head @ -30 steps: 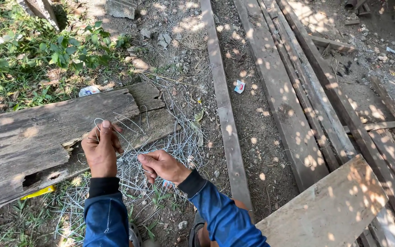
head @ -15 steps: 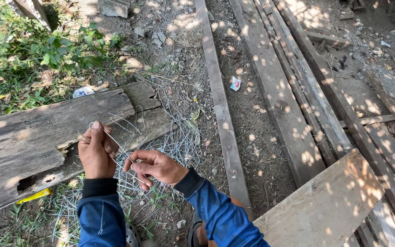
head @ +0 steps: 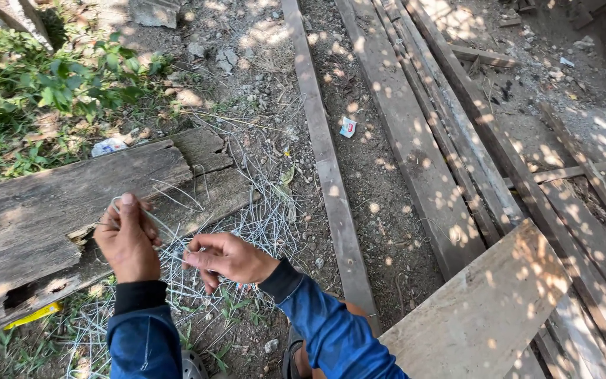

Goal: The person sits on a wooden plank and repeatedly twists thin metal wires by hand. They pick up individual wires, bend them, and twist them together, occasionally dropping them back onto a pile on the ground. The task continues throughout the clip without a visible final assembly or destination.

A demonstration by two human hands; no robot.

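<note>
My left hand is closed around a bent loop of thin grey wire, held over the edge of a weathered wooden plank. My right hand pinches the other end of the same wire between thumb and fingers, close to the left hand. Below both hands lies a tangled heap of cut wire pieces spread over the dirt. Both arms wear blue sleeves with black cuffs.
Long wooden boards run up the ground at right, and a narrow batten lies beside the wire heap. A pale board sits at lower right. Green weeds grow at upper left. A small scrap lies on the dirt.
My right hand has moved left, closer to the left hand, drawing along the wire. My left hand keeps its grip over the plank.
</note>
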